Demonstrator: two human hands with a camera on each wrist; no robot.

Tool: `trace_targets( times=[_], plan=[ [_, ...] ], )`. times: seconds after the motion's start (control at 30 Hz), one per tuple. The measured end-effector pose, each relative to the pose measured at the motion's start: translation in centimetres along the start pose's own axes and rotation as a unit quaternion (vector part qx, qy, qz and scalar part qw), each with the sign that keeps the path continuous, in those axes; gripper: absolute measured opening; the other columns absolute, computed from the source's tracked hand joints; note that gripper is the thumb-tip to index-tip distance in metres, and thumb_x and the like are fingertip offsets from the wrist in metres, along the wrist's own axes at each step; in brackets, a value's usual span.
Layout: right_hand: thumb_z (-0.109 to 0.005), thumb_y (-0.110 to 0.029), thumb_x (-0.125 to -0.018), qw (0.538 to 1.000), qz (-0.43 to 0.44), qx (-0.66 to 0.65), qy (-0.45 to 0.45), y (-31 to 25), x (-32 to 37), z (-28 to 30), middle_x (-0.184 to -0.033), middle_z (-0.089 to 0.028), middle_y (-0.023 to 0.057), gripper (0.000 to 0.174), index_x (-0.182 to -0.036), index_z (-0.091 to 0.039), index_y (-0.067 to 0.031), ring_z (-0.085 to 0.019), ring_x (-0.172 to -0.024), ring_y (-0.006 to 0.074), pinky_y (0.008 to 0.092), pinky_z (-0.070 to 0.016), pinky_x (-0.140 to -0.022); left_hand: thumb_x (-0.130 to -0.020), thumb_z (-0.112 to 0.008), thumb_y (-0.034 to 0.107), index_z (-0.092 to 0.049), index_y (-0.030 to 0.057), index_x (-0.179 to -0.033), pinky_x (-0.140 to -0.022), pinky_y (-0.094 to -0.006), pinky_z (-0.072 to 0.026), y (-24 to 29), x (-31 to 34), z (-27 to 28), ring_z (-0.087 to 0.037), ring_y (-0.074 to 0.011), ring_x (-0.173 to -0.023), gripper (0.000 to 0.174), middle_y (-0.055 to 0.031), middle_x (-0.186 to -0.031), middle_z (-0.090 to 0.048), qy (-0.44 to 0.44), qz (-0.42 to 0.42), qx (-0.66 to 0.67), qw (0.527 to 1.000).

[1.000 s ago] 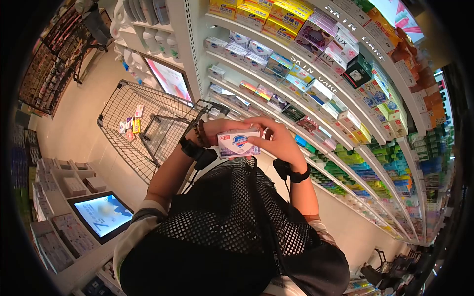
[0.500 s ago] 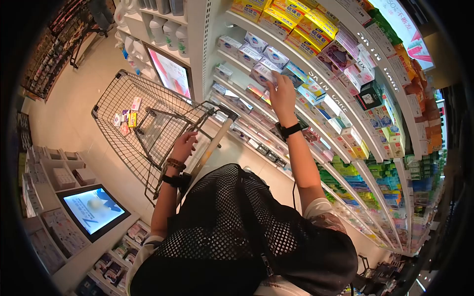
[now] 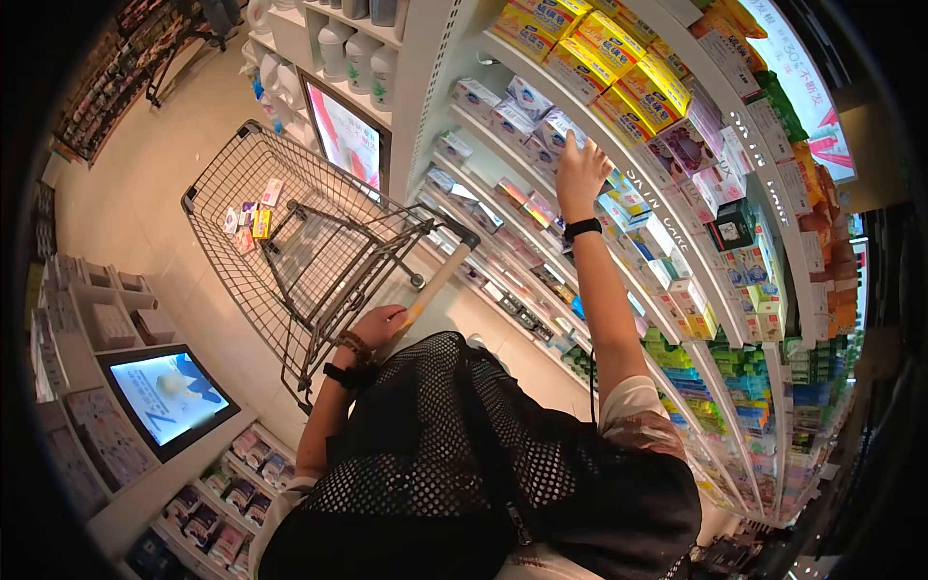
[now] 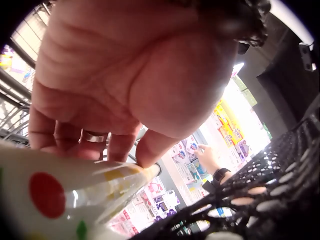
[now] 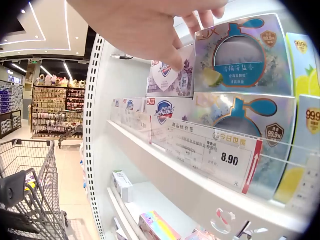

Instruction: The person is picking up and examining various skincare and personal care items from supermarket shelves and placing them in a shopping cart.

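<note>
My right hand (image 3: 580, 184) is stretched out to the soap shelf and holds a white and purple Safeguard soap box (image 3: 559, 130) there. In the right wrist view the thumb lies on the front of this soap box (image 5: 160, 84), which stands on top of another Safeguard box (image 5: 170, 107). Right beside it are two stacked silver LUX boxes (image 5: 245, 80). My left hand (image 3: 377, 327) is at the shopping cart's handle (image 3: 443, 278). The left wrist view shows its fingers curled over the pale, dotted handle (image 4: 90, 190), the thumb against it.
The wire shopping cart (image 3: 253, 128) stands ahead on the left, with several small boxes (image 3: 261, 222) inside. Yellow soap boxes (image 3: 609, 48) fill the shelf above. A price label (image 5: 220, 155) runs along the shelf edge. Lower left is a lit screen (image 3: 169, 396).
The soap box was in both hands before my chest; my right hand has carried it to the shelf. My left hand let go of it and has come down to the cart handle.
</note>
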State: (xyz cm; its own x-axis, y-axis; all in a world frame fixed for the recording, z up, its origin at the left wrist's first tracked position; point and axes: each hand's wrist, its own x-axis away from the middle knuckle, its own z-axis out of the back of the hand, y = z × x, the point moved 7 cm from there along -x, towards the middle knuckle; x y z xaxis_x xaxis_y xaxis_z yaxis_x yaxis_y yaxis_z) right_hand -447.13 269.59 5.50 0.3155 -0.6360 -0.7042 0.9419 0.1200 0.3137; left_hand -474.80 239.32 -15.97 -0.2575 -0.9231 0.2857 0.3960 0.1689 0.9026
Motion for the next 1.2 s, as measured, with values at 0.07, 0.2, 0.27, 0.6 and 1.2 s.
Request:
trace_targets(
  times=[0.07,0.2,0.27,0.6,1.2],
  plan=[
    [-0.062,-0.014,-0.086,1.000,0.000,0.009,-0.012,-0.2,0.0,-0.2,-0.120,-0.058,0.0068,0.039,-0.124,-0.066,-0.0163,-0.051,-0.112,0.0274,0.0436,-0.0368,-0.092,-0.101,-0.050,0.033,-0.066,0.0004,-0.115,-0.076,-0.0373,-0.0516,0.8,0.6,-0.1,-0.067,-0.0295,-0.082,0.039,-0.0179,-0.091,-0.069,-0.012,0.037,-0.029,0.999],
    [-0.062,-0.011,-0.084,0.997,-0.027,-0.072,0.023,-1.8,0.3,3.8,-0.124,-0.057,0.0071,0.040,-0.124,-0.065,-0.0152,-0.052,-0.111,0.0285,0.0447,-0.0378,-0.090,-0.101,-0.044,0.032,-0.066,0.0030,-0.104,-0.080,-0.0483,-0.0504,1.6,1.0,0.1,-0.064,-0.0438,-0.089,0.037,-0.0238,-0.092,-0.068,-0.013,-0.005,-0.076,0.997],
    [-0.065,-0.009,-0.083,0.977,0.028,-0.211,0.007,-5.6,2.8,6.7,-0.119,-0.060,0.0096,0.039,-0.122,-0.065,-0.0111,-0.053,-0.108,0.0325,0.0476,-0.0397,-0.090,-0.103,-0.040,0.031,-0.065,0.0029,-0.111,-0.077,-0.0503,-0.0490,0.9,0.9,-1.0,-0.063,-0.0435,-0.085,0.039,-0.0236,-0.089,-0.067,-0.029,-0.041,-0.141,0.989],
    [-0.069,-0.027,-0.088,0.789,0.186,-0.505,-0.297,-22.7,19.9,9.9,-0.052,-0.053,0.0080,0.035,-0.059,-0.060,-0.0104,-0.057,-0.051,0.0286,0.0425,-0.0453,-0.055,-0.101,-0.058,0.034,-0.051,-0.0002,-0.142,-0.072,-0.0307,-0.0602,3.4,0.4,8.9,-0.071,-0.0174,-0.082,0.054,-0.0117,-0.108,-0.071,-0.145,0.124,0.244,0.951],
    [-0.072,-0.022,-0.079,0.751,0.214,-0.487,-0.390,-24.3,21.3,1.9,-0.059,-0.042,-0.0024,0.033,-0.058,-0.046,-0.0180,-0.046,-0.053,0.0120,0.0282,-0.0348,-0.050,-0.076,-0.082,0.017,-0.038,-0.0015,-0.139,-0.081,-0.0460,-0.0577,-51.6,-21.8,33.0,-0.065,-0.0380,-0.102,0.079,-0.0229,-0.113,-0.063,0.408,0.479,-0.282,0.724]
  ],
)
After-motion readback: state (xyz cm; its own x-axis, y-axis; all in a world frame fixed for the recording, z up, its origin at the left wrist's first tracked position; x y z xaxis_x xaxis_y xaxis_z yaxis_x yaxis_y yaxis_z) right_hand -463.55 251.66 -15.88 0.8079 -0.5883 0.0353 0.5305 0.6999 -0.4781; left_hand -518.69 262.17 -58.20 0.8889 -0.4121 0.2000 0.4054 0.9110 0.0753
